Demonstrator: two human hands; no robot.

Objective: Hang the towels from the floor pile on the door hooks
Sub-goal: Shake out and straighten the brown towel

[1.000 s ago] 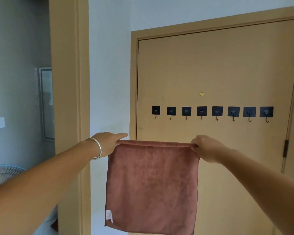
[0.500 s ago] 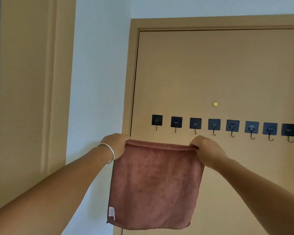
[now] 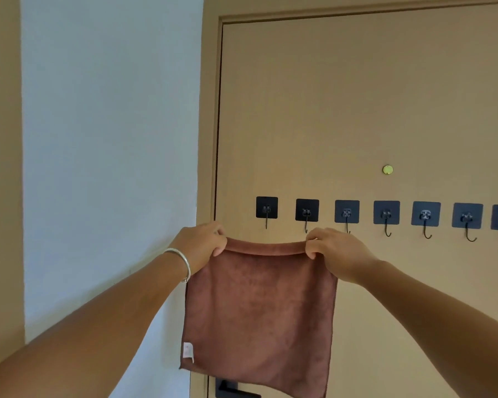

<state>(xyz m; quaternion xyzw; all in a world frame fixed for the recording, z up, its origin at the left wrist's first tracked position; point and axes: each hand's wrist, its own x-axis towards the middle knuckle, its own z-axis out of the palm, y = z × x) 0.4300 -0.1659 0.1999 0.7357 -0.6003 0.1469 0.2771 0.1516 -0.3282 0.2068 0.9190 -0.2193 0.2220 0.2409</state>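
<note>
A brown towel [image 3: 259, 308] hangs flat in front of the tan door [image 3: 357, 110], with a white label at its lower left corner. My left hand [image 3: 202, 244], a silver bangle on its wrist, pinches the towel's top left corner. My right hand [image 3: 334, 251] pinches the top right corner. The towel's top edge lies just under the two leftmost black hooks [image 3: 266, 211] in a row of several square adhesive hooks [image 3: 386, 214] across the door. All hooks in view are bare. The floor pile is out of view.
A black door handle [image 3: 227, 389] shows below the towel at the door's left edge. A small round yellow peephole [image 3: 387, 169] sits above the hook row. A white wall [image 3: 110, 168] is left of the door frame.
I have moved closer to the door and the view has shifted left. Both hands have lifted the towel up and nearer to the leftmost hooks, and my hands are closer together.
</note>
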